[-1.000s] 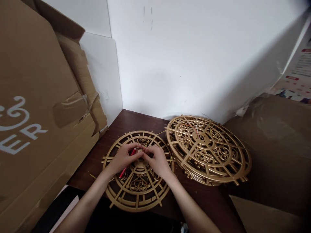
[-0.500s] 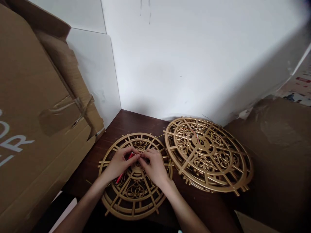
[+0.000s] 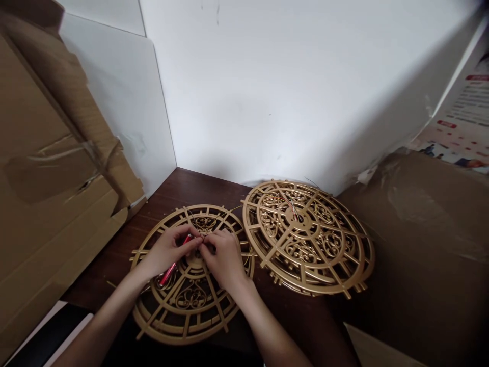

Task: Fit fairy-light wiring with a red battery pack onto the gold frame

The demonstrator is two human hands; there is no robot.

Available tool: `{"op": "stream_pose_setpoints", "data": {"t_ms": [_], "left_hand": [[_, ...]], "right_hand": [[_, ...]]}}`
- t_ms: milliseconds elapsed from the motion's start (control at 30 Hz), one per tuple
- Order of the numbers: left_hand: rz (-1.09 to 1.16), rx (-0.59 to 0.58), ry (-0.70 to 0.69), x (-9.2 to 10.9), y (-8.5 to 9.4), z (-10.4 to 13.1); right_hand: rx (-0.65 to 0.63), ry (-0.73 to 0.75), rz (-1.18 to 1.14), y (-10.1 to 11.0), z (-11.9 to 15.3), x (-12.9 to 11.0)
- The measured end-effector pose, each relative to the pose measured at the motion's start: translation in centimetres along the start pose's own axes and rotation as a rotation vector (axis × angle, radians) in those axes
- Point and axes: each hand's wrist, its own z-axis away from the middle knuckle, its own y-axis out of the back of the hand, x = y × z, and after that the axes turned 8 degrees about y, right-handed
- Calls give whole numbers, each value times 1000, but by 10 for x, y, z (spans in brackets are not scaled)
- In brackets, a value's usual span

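Wire [image 3: 202,236] looks light, bendable and fragile, best held near its end; our left hand [image 3: 163,251] and right hand [image 3: 226,259] pinch it, fingers narrow.

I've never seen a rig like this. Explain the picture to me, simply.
There is no robot: a camera worn on a person's head looks forward and down at their bare hands. On the dark brown tabletop, round gold-coloured openwork lattices lie under the hands, with a stack of similar gold lattices to the right. The left hand and right hand meet at the fingertips; what they pinch is too small to make out. A slim red stick-like object shows by the left hand; whether it is gripped is unclear.
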Motion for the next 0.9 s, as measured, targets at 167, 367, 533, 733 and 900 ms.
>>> {"op": "stream_pose_setpoints", "data": {"t_ms": [167, 367, 533, 733, 900], "left_hand": [[26, -16, -12, 1, 2, -3], [8, -14, -32, 1, 3, -4], [16, -8, -77, -1, 2, -1], [54, -8, -95, -2, 3, 3], [28, -9, -99, -6, 5, 1]], "right_hand": [[40, -25, -7, -4, -2, 0], [65, -35, -61, -5, -3, -1], [24, 20, -170, -5, -1, 1], [55, -55, -279, -7, -3, 7], [47, -32, -323, -5, -5, 10]]}}
